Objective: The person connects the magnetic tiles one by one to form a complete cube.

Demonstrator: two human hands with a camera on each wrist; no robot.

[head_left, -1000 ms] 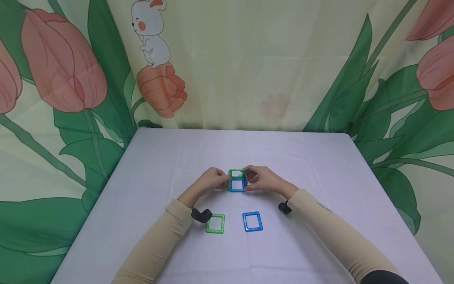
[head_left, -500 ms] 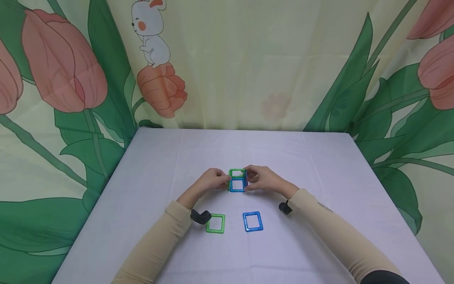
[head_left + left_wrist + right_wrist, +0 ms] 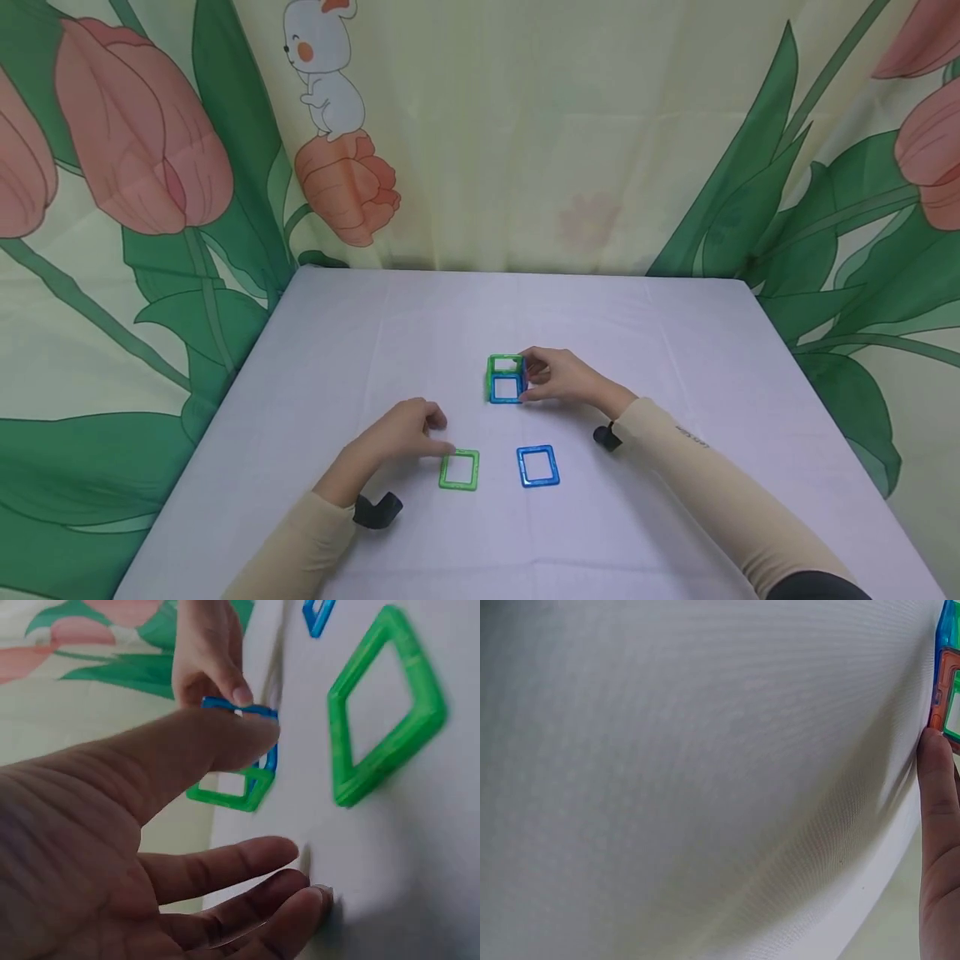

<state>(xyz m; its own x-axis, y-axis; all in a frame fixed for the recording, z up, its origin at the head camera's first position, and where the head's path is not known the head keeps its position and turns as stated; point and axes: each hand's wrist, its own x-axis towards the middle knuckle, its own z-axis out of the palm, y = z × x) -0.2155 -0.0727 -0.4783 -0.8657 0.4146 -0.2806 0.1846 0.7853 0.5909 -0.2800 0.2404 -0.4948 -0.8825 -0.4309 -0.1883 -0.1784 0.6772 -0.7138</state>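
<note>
Small magnetic tiles form a box [image 3: 506, 374] near the middle of the table, with green and blue square frames showing. My right hand [image 3: 562, 377] holds its right side, thumb low and fingers behind. An orange-red tile [image 3: 936, 709] shows on that side in the right wrist view, a fingertip at its edge. My left hand [image 3: 397, 429] has its fingers spread and grips nothing. Its thumb tip is right at the upper left corner of a loose green square tile [image 3: 458, 487]. In the left wrist view that green tile [image 3: 341, 742] lies beyond the thumb.
A loose blue square tile [image 3: 541, 484] lies flat to the right of the green one. White cloth covers the table [image 3: 637, 517]. Behind its far edge hangs a curtain [image 3: 487, 167] printed with tulips and a rabbit.
My left hand has let go of the box's left side and moved down and left to the loose green tile. The right hand has stayed at the box.
</note>
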